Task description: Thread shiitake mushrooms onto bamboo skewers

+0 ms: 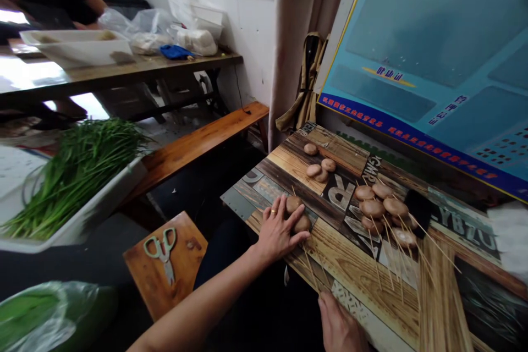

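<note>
- A large blue printed board (433, 38) is seen leaning behind the work surface on the right.
- A table (355, 269) with a lettered wood-plank pattern is seen in front of the person, and both hands are at its near edge.
- A white tray (82, 214) heaped with green chives (78, 170) is seen on the left, well apart from the hands.
- A long wooden bench (198, 143) is seen between the tray and the table.
- Another person's arm (82, 3) is seen at the upper left, over a far table (124, 71).
- A small wooden stool (165, 280) is seen below the left forearm, with pale green scissors (163, 250) lying on it.
- The left hand (278, 231) is laid flat with its fingers spread, not clenched, pressing on two mushrooms (302, 224) at the table's near left edge.
- The right hand (340, 324) is cut off by the bottom edge. Whether its fingers are closed cannot be told.
- A cluster of skewered mushrooms (379, 206) is laid near the table's middle, and loose mushrooms (320, 169) lie further back.
- A thin skewer (311, 269) is seen running from the two mushrooms towards the right hand.
</note>
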### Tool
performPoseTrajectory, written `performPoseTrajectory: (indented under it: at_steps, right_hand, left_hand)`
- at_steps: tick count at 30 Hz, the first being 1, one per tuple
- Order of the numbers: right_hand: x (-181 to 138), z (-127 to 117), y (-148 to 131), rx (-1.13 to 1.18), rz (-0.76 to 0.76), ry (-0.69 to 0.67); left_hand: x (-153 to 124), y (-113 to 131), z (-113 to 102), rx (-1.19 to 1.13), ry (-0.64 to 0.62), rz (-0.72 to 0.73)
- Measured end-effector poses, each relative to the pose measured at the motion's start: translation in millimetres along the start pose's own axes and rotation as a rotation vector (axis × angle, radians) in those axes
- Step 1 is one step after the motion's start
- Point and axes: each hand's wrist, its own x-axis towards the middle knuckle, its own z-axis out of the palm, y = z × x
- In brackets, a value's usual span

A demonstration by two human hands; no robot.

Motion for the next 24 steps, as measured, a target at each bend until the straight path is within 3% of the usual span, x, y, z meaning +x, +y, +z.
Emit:
performPoseTrajectory:
  at_steps: [7, 14, 18, 24]
  right_hand:
    - [-4.7, 19.9, -1.5, -0.001, 0.079, 0.114]
    - [40.1, 5.8, -25.9, -0.083, 0.047, 0.185]
    - [59.7, 0.6, -34.6, -0.077, 0.062, 0.128]
    - [83.8, 14.5, -40.3, -0.057, 0.132, 0.014]
  left_hand:
    - [-1.6, 1.3, 5.4, 0.043, 0.037, 0.008]
    - [-1.2, 3.0, 5.0, 0.051, 0.028, 0.011]
    - [-1.2, 5.0, 3.5, 0.048, 0.027, 0.020]
    - [-1.0, 4.9, 4.8, 0.079, 0.064, 0.029]
